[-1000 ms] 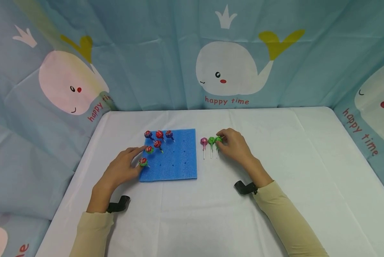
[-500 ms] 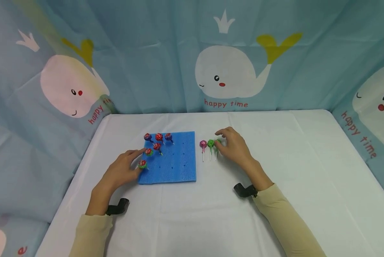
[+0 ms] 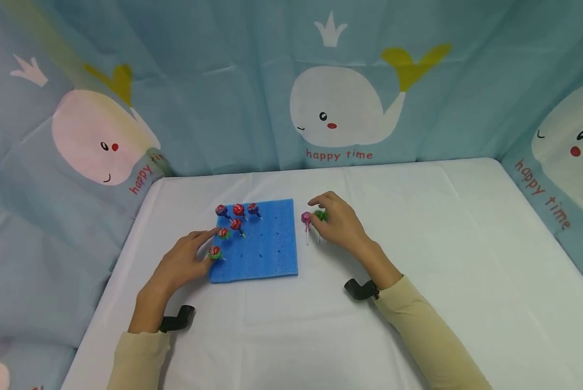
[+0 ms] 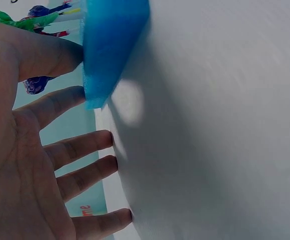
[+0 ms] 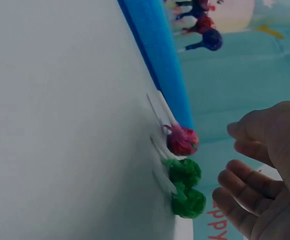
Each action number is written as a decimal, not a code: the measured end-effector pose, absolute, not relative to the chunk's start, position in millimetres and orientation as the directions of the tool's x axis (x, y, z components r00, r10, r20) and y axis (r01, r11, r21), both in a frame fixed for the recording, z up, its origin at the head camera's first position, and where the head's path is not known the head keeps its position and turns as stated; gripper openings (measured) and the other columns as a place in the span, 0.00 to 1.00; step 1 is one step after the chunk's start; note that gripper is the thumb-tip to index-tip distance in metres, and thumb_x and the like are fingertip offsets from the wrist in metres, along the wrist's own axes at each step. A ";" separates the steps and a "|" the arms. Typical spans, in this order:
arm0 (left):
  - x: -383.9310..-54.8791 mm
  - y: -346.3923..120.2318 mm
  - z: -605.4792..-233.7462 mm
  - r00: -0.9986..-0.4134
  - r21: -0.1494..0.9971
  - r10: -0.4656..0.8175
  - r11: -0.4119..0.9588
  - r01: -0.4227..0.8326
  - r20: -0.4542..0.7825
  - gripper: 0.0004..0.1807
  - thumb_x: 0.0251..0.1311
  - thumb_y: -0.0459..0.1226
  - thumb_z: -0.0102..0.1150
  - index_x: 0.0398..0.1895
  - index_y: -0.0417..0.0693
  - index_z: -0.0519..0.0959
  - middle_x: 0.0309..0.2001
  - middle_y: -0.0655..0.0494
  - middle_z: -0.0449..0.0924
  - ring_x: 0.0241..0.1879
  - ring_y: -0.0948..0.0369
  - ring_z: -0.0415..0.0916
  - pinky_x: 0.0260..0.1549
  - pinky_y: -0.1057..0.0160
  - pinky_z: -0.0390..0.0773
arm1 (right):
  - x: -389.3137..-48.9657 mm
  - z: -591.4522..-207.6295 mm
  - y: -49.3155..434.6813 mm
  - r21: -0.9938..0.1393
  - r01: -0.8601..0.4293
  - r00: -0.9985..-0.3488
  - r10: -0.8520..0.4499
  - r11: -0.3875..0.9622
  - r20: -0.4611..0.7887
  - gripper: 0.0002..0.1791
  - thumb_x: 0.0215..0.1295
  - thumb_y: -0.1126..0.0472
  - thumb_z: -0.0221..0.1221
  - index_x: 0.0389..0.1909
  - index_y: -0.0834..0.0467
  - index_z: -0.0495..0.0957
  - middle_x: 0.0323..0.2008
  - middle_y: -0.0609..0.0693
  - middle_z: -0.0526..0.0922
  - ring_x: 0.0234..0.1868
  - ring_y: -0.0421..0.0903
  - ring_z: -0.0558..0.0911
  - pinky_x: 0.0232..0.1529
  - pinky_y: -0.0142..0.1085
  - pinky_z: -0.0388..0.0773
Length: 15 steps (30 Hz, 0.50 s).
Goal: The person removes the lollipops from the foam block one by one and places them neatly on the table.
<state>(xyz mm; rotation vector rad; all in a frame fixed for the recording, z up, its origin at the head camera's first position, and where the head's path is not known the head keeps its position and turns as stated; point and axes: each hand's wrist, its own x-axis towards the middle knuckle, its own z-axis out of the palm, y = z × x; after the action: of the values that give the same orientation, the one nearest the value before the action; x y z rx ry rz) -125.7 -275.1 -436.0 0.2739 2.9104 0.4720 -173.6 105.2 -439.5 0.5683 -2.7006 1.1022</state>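
Note:
My left hand (image 3: 181, 261) rests at the left side of a blue foam board (image 3: 272, 266), fingers spread. In the left wrist view its thumb and index fingertips touch the board's edge (image 4: 112, 45). Several lollipops stand in the board, such as a red one (image 3: 238, 209) in the back row and a red-and-green one (image 3: 215, 252) near the left thumb. My right hand (image 3: 339, 223) hovers over loose lollipops right of the board, fingers loosely bent, holding nothing. The right wrist view has a pink lollipop (image 5: 182, 140) beside two green lollipops (image 5: 186, 173), lying on the cloth.
Small holes dot the board's middle and right part. A white cloth (image 3: 281, 330) covers the table. Behind it hangs a blue curtain (image 3: 233, 119) with whale prints. Each wrist wears a black camera mount, one at the left (image 3: 178, 318) and one at the right (image 3: 361, 290).
My right hand has moved left, from the rightmost green lollipop toward the pink one, with its fingers off the candy. The left hand stays at the board. The head view has shifted slightly.

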 end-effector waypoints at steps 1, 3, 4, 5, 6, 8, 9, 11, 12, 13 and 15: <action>-125.4 -275.7 -436.4 -0.966 0.326 0.215 0.932 0.159 -0.144 0.39 0.64 0.43 0.62 0.81 0.53 0.66 0.75 0.33 0.69 0.74 0.31 0.65 0.63 0.21 0.71 | -173.4 -439.8 102.8 -0.632 -0.415 -0.909 -0.288 0.654 0.300 0.17 0.70 0.60 0.67 0.56 0.63 0.84 0.56 0.59 0.84 0.55 0.57 0.87 0.57 0.52 0.86; -125.1 -276.6 -437.2 -0.965 0.319 0.221 0.933 0.168 -0.140 0.40 0.64 0.43 0.62 0.81 0.53 0.66 0.75 0.33 0.69 0.74 0.31 0.65 0.63 0.21 0.72 | -172.7 -440.1 98.6 -0.627 -0.424 -0.906 -0.294 0.654 0.305 0.16 0.70 0.61 0.67 0.55 0.63 0.85 0.56 0.59 0.85 0.53 0.56 0.87 0.56 0.50 0.86; -125.1 -276.9 -437.7 -0.965 0.314 0.225 0.934 0.173 -0.136 0.39 0.64 0.43 0.62 0.80 0.53 0.67 0.75 0.34 0.70 0.74 0.31 0.66 0.62 0.21 0.72 | -172.4 -440.2 96.5 -0.628 -0.427 -0.904 -0.297 0.651 0.307 0.16 0.70 0.61 0.67 0.55 0.63 0.85 0.55 0.59 0.85 0.51 0.56 0.87 0.55 0.50 0.86; -125.2 -277.1 -437.8 -0.965 0.310 0.225 0.934 0.175 -0.132 0.39 0.64 0.43 0.62 0.80 0.54 0.67 0.75 0.34 0.70 0.74 0.31 0.66 0.62 0.22 0.72 | -172.1 -440.3 94.4 -0.630 -0.429 -0.903 -0.297 0.648 0.309 0.16 0.70 0.61 0.67 0.55 0.63 0.85 0.55 0.59 0.85 0.50 0.55 0.87 0.54 0.49 0.86; -125.3 -277.2 -438.0 -0.966 0.307 0.226 0.935 0.178 -0.128 0.39 0.64 0.44 0.62 0.80 0.53 0.67 0.75 0.34 0.70 0.74 0.32 0.66 0.62 0.22 0.73 | -171.5 -440.0 92.2 -0.632 -0.427 -0.904 -0.297 0.646 0.308 0.16 0.70 0.61 0.67 0.55 0.63 0.85 0.55 0.58 0.85 0.49 0.54 0.86 0.53 0.48 0.86; -125.6 -277.5 -438.1 -0.967 0.296 0.222 0.939 0.176 -0.128 0.39 0.64 0.44 0.62 0.80 0.54 0.67 0.75 0.35 0.70 0.74 0.32 0.67 0.62 0.22 0.73 | -170.0 -439.5 87.4 -0.641 -0.429 -0.903 -0.303 0.636 0.303 0.16 0.70 0.62 0.66 0.55 0.63 0.84 0.54 0.59 0.84 0.47 0.54 0.85 0.50 0.46 0.85; -125.9 -277.7 -438.2 -0.967 0.291 0.220 0.941 0.175 -0.129 0.39 0.64 0.44 0.62 0.80 0.54 0.67 0.75 0.35 0.70 0.73 0.32 0.67 0.61 0.22 0.73 | -169.1 -439.3 84.6 -0.645 -0.431 -0.902 -0.308 0.630 0.302 0.15 0.70 0.62 0.66 0.55 0.64 0.84 0.54 0.60 0.84 0.46 0.54 0.85 0.49 0.46 0.85; -126.6 -278.1 -437.9 -0.969 0.277 0.210 0.946 0.168 -0.128 0.39 0.64 0.44 0.63 0.80 0.54 0.67 0.74 0.35 0.71 0.73 0.32 0.68 0.60 0.22 0.74 | -167.7 -438.9 78.5 -0.644 -0.439 -0.898 -0.319 0.627 0.302 0.16 0.71 0.62 0.66 0.55 0.64 0.84 0.53 0.60 0.84 0.45 0.53 0.84 0.48 0.45 0.85; -127.2 -278.1 -437.5 -0.971 0.272 0.203 0.949 0.163 -0.127 0.39 0.63 0.44 0.63 0.80 0.54 0.67 0.74 0.35 0.71 0.72 0.32 0.68 0.60 0.22 0.74 | -167.0 -438.7 75.3 -0.642 -0.443 -0.896 -0.324 0.626 0.302 0.16 0.71 0.62 0.65 0.56 0.63 0.84 0.53 0.60 0.84 0.45 0.53 0.84 0.47 0.44 0.85; -128.0 -278.3 -437.3 -0.972 0.266 0.197 0.951 0.158 -0.126 0.40 0.62 0.44 0.63 0.80 0.54 0.67 0.74 0.35 0.71 0.72 0.32 0.69 0.59 0.22 0.75 | -166.4 -438.4 72.2 -0.642 -0.449 -0.893 -0.330 0.622 0.305 0.16 0.71 0.62 0.65 0.56 0.63 0.84 0.54 0.60 0.84 0.46 0.54 0.84 0.47 0.44 0.85; -129.5 -278.6 -436.3 -0.974 0.258 0.190 0.954 0.153 -0.122 0.40 0.61 0.44 0.64 0.79 0.54 0.68 0.73 0.35 0.72 0.71 0.33 0.69 0.58 0.22 0.76 | -165.6 -437.8 66.2 -0.637 -0.453 -0.891 -0.335 0.624 0.307 0.16 0.71 0.61 0.66 0.56 0.63 0.84 0.54 0.58 0.84 0.49 0.54 0.86 0.49 0.43 0.86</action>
<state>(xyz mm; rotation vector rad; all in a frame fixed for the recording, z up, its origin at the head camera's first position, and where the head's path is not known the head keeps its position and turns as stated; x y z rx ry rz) -129.5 -278.6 -436.3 0.2614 2.9606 0.3734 -165.6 66.2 -437.8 0.6566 -2.6854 1.1190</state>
